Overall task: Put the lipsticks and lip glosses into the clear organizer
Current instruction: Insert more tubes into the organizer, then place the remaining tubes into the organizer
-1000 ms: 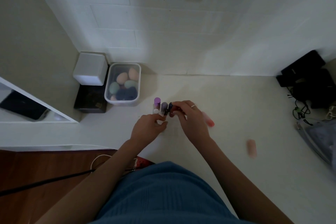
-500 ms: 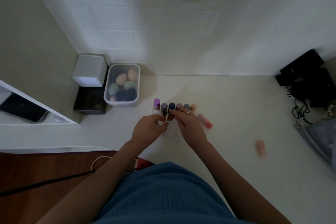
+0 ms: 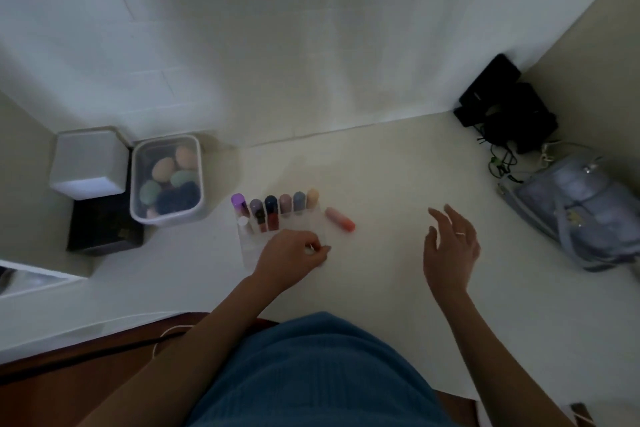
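While left hand (image 3: 294, 251) grips organizer (image 3: 313, 222), right hand (image 3: 450, 246) wide; sponge tub (image 3: 166, 180) beside.

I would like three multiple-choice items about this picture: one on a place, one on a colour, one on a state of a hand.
1. Where does the pink tube lie?
A. in the organizer
B. on the table, right of the organizer
C. in the sponge box

2. What colour is the leftmost cap in the organizer's back row?
A. purple
B. green
C. yellow

3. The right hand is:
A. gripping a tube
B. open, holding nothing
C. on the bag

Answers: 1 B, it lies flat beside the clear organizer; 2 A, clearly purple; 3 B, fingers spread above the table.
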A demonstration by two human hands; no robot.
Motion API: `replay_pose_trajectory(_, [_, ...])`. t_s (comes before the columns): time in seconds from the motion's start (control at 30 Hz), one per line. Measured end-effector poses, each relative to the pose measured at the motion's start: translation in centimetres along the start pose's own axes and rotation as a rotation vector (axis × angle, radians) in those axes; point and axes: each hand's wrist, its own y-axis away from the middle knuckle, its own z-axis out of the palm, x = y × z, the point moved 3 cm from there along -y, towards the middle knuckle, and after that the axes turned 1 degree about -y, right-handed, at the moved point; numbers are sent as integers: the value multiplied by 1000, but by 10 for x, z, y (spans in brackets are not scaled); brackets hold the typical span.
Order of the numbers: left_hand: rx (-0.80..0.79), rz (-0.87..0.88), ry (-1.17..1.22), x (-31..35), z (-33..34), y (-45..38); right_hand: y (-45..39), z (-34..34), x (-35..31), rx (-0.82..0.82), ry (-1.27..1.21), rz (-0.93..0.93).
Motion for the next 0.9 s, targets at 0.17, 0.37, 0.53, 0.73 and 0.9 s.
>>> replay_pose_trajectory(0.17, [-41, 31, -23, 25, 25, -10, -16, 2, 47, -280, 151, 143])
replay_pose_trajectory(0.37, [-56, 12, -51, 42, 43, -14, -18, 10, 64, -359, -89, 164])
replay_pose_trajectory(0.53, [-107, -141, 168, 50, 53, -12, -25, 7, 59, -302, -297, 196])
replay_pose_trajectory(0.73, [-194, -468, 940, 50, 51, -10, -9, 2, 8, -328, -699, 222])
replay_pose_trajectory(0.9, [-168, -614, 1456, 48, 46, -7, 3, 5, -40, -549, -919, 228])
